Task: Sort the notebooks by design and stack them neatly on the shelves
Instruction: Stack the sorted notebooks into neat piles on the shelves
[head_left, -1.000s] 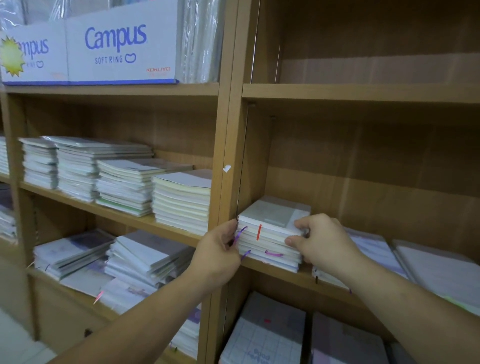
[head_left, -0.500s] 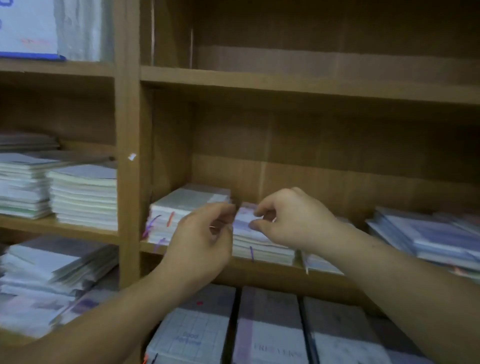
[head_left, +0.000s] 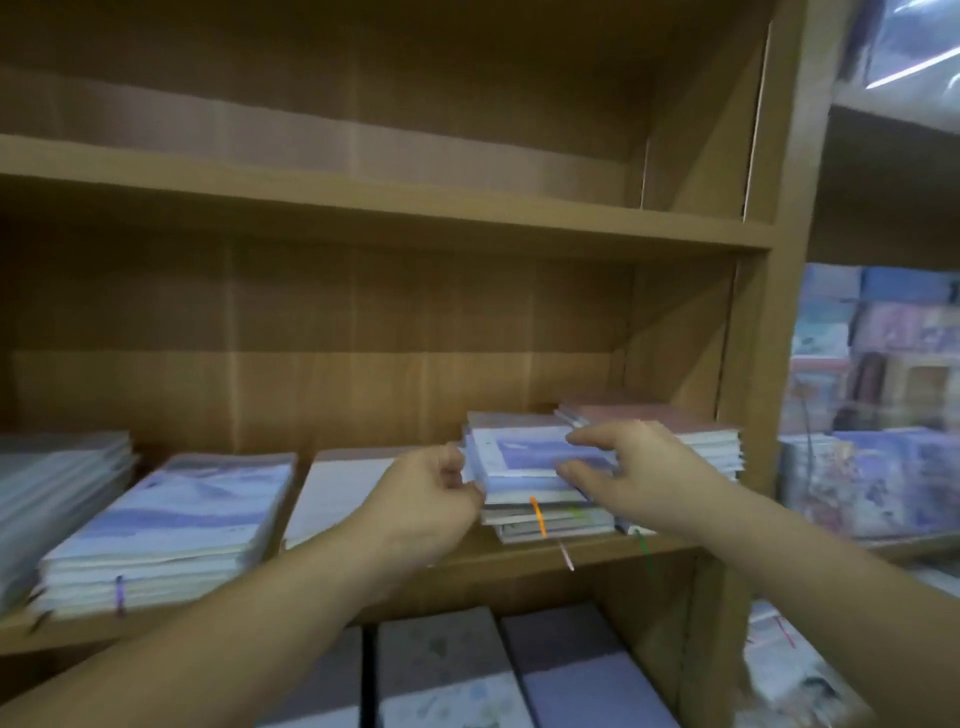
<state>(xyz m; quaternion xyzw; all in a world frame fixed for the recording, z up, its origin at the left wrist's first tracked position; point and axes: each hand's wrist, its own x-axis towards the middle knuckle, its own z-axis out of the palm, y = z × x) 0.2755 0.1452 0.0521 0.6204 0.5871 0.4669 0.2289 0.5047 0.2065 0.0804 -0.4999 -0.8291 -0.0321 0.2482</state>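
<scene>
both grips shifted right to another notebook stack (head_left: 530, 460) on the mid shelf (head_left: 493, 564), nxt to a pink-topped pile (head_left: 654, 415). left grip (head_left: 441, 491) curled on its left edge; right grip (head_left: 631, 467) clamped over top & right side.

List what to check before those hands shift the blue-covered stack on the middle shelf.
1. Right hand holds the blue-covered stack: ok, fingers lie over the top cover and the thumb is at its front.
2. Left hand holds it: cannot tell. The fingers are curled at the left edge, but blur hides the contact.
3. Stack squared up: not ok, the upper notebooks sit offset from the lower ones.
4. Stack supported by the shelf: ok, though it sits close to the front edge.
5. Orange ribbon tucked in: not ok, it hangs down the front.
6. Designs within the stack match: cannot tell, too blurred.
</scene>
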